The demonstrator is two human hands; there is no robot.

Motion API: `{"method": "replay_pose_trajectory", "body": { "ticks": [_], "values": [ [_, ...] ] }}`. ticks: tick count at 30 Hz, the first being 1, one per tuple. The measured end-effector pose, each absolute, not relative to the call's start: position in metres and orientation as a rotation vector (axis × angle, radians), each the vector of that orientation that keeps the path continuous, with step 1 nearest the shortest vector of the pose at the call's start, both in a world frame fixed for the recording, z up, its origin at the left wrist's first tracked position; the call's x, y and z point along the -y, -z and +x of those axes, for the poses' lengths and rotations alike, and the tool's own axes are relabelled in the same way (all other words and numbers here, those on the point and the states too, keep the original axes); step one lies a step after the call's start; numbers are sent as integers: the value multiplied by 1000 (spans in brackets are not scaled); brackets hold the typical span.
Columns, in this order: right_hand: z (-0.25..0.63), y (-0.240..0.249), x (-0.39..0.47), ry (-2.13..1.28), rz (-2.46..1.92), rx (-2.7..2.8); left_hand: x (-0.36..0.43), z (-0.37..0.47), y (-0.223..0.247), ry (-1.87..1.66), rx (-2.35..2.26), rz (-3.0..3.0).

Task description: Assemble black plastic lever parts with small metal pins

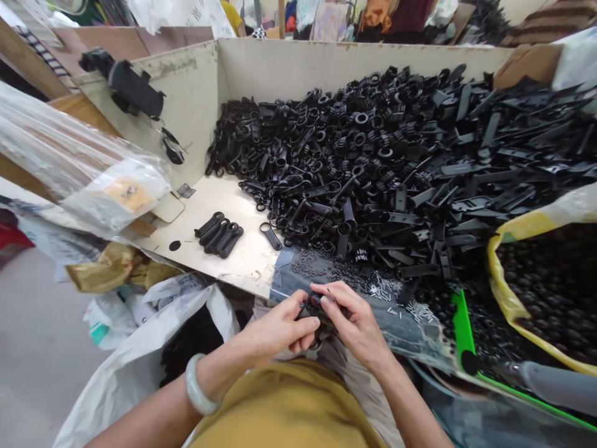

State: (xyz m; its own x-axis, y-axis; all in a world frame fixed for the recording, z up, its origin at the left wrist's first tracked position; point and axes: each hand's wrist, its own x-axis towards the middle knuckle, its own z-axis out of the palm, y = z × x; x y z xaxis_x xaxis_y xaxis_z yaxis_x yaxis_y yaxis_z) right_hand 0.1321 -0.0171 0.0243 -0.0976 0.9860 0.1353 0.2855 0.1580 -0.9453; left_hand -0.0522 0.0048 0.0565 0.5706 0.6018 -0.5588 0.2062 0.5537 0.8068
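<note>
My left hand [289, 326] is closed around a small black plastic part [313, 303] just off the bench's front edge. From the other side my right hand [349, 317] pinches at the same part with thumb and fingers; its exact shape is mostly covered. Beyond the hands, tiny black pieces [310, 264] and silver pins [385, 287] lie scattered on the dark bench covering [291, 280]. A single black ring-ended piece [270, 236] rests on the pale board, and several similar ones [219, 234] lie in a row to its left.
A large heap of black plastic parts [354, 149] fills the walled bench. At right stand a yellow-rimmed bag [501, 267] of black pieces and a green strip [464, 330]. A white bag [135, 361] hangs at lower left, and plastic sheeting [79, 149] juts in above it.
</note>
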Motion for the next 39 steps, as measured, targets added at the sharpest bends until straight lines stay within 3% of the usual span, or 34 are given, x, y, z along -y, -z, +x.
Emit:
{"method": "replay_pose_trajectory", "body": {
  "ticks": [18,24,28,33,39],
  "values": [
    [149,-23,24,-1160,-1209,1733,3,-56,-51,-209,-782,772],
    [150,-27,43,-1182,-1284,1651,4,-63,-45,-216,-881,1012],
    [159,-25,43,-919,-1439,1480,-21,-65,-42,-481,-1391,1668],
    [163,-18,29,-596,-1583,1564,-45,-48,-34,-198,-1752,2229],
    [158,-11,27,-448,-1662,1722,-46,-40,-25,-111,-1810,2310]
  ]
}}
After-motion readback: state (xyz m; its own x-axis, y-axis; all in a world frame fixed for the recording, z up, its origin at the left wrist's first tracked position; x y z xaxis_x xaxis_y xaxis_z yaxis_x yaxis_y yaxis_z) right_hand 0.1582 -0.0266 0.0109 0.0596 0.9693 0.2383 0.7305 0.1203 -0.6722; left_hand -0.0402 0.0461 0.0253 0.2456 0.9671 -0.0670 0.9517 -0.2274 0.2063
